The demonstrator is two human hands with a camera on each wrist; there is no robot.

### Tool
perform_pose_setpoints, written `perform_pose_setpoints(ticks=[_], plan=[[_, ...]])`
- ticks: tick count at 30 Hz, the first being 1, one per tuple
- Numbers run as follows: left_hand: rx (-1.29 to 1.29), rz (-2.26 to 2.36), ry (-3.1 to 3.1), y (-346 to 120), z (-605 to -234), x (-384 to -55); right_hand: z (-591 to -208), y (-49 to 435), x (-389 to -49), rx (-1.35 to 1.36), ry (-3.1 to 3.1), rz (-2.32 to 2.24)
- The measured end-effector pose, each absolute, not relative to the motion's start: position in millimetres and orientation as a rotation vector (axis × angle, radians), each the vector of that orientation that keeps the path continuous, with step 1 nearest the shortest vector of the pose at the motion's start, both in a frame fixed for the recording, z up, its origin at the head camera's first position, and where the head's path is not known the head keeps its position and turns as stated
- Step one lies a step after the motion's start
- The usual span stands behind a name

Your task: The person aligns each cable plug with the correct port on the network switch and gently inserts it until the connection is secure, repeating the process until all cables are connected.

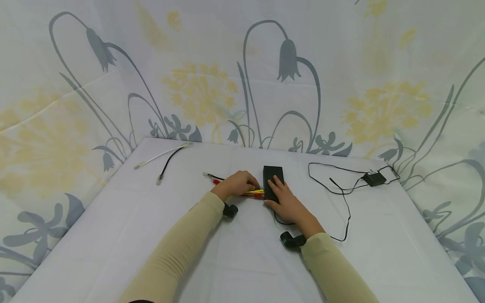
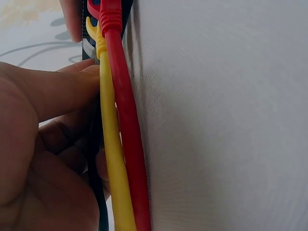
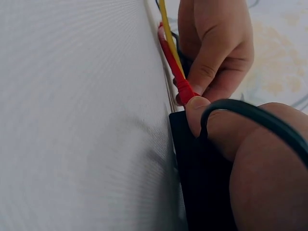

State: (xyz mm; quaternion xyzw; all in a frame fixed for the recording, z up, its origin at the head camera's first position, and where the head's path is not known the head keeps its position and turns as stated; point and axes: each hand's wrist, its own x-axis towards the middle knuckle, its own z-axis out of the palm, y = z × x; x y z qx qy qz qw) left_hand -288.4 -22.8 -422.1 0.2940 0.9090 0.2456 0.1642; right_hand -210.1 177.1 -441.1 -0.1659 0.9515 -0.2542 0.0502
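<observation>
A black box that looks like a network switch (image 1: 272, 171) lies on the white table, lengthwise away from me. My right hand (image 1: 286, 204) holds it, fingers over its top and thumb at the near left edge. From its left side run a yellow network cable (image 2: 109, 120) and a red network cable (image 2: 126, 101), both plugged in. Just left of the box, my left hand (image 1: 238, 184) pinches a black network cable (image 2: 95, 159) near its plug, close to the ports. The cable's other end (image 1: 207, 174) lies out to the left.
At the back left lie a white cable (image 1: 159, 156) and a short black cable (image 1: 166, 164). A black power adapter (image 1: 375, 179) sits at the right, its thin cord (image 1: 349, 214) looping over the table towards the box. A flowered cloth (image 1: 227, 84) hangs behind.
</observation>
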Motion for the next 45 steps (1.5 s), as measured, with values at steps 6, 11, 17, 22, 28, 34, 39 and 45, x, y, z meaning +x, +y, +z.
perform_pose_setpoints(ticks=[6,11,17,22,28,34,39,45], plan=[[0.848,0.683,2.607,-20,-421,-287,-441,178,-209,-0.501,2.894,-0.772],[0.843,0.686,2.597,-16,-418,-284,-442,180,-209,-0.493,2.898,-0.773],[0.829,0.680,2.600,-14,-415,-282,-443,181,-210,-0.500,2.910,-0.754],[0.841,0.658,2.606,-12,-414,-282,-441,182,-209,-0.507,2.905,-0.757],[0.869,0.615,2.622,-11,-414,-284,-440,182,-208,-0.507,2.902,-0.759],[0.860,0.624,2.609,-12,-414,-283,-440,182,-208,-0.469,2.899,-0.770],[0.834,0.657,2.613,-11,-416,-283,-439,182,-209,-0.413,2.926,-0.784],[0.809,0.692,2.636,-11,-418,-281,-435,183,-209,-0.331,2.920,-0.805]])
